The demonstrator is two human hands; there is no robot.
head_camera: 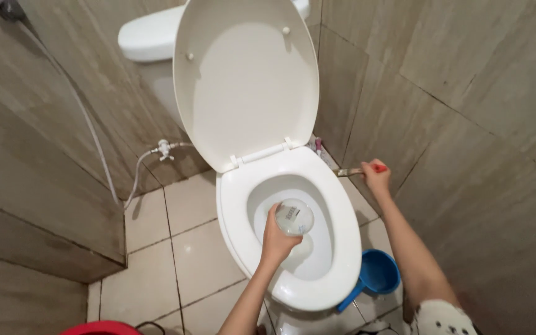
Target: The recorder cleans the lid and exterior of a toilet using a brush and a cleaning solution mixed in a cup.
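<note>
I have the white toilet (pixel 293 282) below me with its lid (pixel 246 80) propped up against the cistern (pixel 147 34), wedged between grey tiled walls (pixel 466 124). My left hand (pixel 278 236) is over the bowl, fingers wrapped round the body of a clear plastic bottle (pixel 294 217) and tipping it mouth-down toward the water. To do this pour well, I judge I should keep the bottle low inside the rim so nothing splashes the seat, sweep it slowly round the inner wall instead of dumping it in one spot, and keep my wrist steady while the liquid runs.

My right hand (pixel 376 177) is out to the side near the wall, closed round a thin handle (pixel 353 170) with a red end; I take it for a brush, but its head is hidden behind the toilet, so I cannot tell. I would hold it well clear until the pour is finished.

A blue dipper (pixel 376 273) sits on the floor just beside the bowl on the right, and a red rim (pixel 100 327) peeks in at the bottom left. A hose (pixel 138 177) hangs on the left wall.

The bottle looks transparent and rounded, with a small pale label facing me; its contents are hard to make out.
</note>
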